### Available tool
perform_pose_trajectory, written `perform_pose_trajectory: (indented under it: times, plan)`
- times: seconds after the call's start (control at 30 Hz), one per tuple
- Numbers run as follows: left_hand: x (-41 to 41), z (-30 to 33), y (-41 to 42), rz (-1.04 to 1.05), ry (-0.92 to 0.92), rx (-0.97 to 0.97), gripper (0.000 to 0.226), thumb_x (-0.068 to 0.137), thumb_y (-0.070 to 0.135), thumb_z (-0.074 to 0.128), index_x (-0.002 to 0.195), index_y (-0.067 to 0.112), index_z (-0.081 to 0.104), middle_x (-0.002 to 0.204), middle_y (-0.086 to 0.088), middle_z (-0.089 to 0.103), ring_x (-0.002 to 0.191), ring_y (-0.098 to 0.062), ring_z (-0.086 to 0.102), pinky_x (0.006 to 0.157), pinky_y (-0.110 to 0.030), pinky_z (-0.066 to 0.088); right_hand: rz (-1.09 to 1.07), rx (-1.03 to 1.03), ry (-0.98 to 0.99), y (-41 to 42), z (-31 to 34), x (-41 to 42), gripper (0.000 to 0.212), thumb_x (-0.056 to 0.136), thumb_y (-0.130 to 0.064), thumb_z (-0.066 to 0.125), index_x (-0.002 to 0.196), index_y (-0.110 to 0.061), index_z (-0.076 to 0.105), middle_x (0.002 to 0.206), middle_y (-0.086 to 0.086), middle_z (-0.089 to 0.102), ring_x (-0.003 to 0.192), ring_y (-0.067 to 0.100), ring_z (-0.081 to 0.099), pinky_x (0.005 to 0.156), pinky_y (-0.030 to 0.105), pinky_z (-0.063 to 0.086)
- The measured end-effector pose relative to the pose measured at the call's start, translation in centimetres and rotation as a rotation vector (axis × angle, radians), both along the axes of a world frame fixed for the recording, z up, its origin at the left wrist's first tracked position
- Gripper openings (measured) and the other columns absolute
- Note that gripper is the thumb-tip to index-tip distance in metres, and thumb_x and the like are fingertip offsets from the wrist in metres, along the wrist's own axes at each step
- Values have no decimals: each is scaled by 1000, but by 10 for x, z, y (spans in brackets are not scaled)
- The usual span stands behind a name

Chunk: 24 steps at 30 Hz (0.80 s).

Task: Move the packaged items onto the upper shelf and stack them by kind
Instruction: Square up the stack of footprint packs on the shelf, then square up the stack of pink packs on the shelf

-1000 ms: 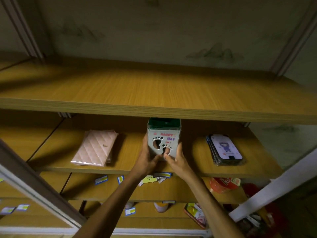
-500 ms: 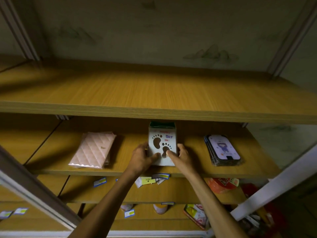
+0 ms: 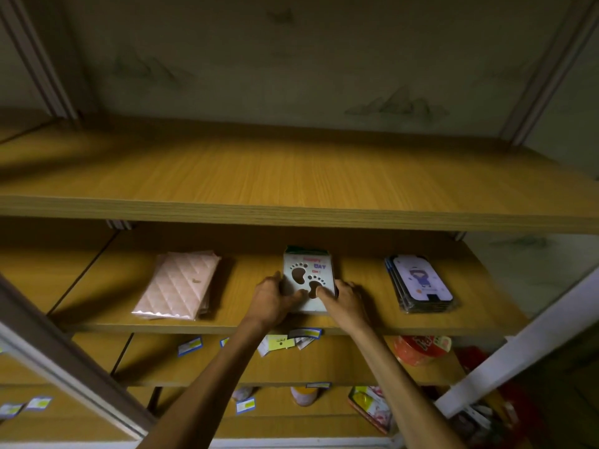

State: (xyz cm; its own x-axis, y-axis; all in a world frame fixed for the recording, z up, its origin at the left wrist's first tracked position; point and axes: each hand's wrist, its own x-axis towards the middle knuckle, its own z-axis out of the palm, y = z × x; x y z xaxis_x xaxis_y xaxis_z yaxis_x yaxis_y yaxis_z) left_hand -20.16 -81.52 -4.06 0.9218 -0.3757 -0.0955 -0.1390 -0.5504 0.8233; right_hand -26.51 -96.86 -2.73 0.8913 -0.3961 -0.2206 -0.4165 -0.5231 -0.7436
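Note:
A stack of white packages printed with two footprints (image 3: 308, 270) lies flat in the middle of the second shelf (image 3: 363, 319). My left hand (image 3: 272, 299) grips its left side and my right hand (image 3: 343, 298) grips its right side, thumbs on top. To the left lies a stack of pink quilted packages (image 3: 178, 286). On the right sits a stack of packages with a cartoon figure (image 3: 421, 283). The upper shelf (image 3: 291, 176) above holds nothing.
Lower shelves carry price tags (image 3: 191, 346), a red package (image 3: 421, 348), a colourful box (image 3: 369, 406) and small jars. Grey metal uprights (image 3: 58, 364) cross at lower left and a white one (image 3: 525, 345) at lower right.
The footprint stack stood tilted up under the upper shelf's edge a second ago. Both hands have lowered it flat onto the second shelf and now hold its sides.

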Motion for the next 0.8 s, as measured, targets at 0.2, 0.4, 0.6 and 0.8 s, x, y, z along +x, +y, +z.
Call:
perform_pose_trajectory:
  times: [0.2,0.4,0.6,0.8]
  plan:
    - [-5,12,4,-12,-36,25,60,82,46,68,127,15,44,123,-9,58,111,-25,56,87,-42,56,12,-55,25,-5,-1,-2,72,91,-56,44,150,-20,23,159,3,13,147,26,8,115,49,20]
    - [-1,29,26,-7,-258,221,71,87,48,59,143,11,35,140,-13,47,126,-31,45,100,-43,44,64,-198,-181,-1,13,-3,57,92,-52,46,140,-24,35,144,0,34,138,22,24,110,43,30]
    - [8,41,81,-8,-526,466,90,74,69,28,143,12,37,139,-12,50,126,-32,45,101,-44,41,286,-391,-302,42,26,9,62,89,-51,49,143,-21,36,144,0,37,135,21,29,109,35,24]
    - [20,43,153,8,-499,537,91,71,71,26,146,20,32,145,-5,45,128,-28,44,100,-44,41,397,-367,-262,93,21,23,61,92,-48,48,144,-22,32,146,-1,32,136,19,25,112,37,25]
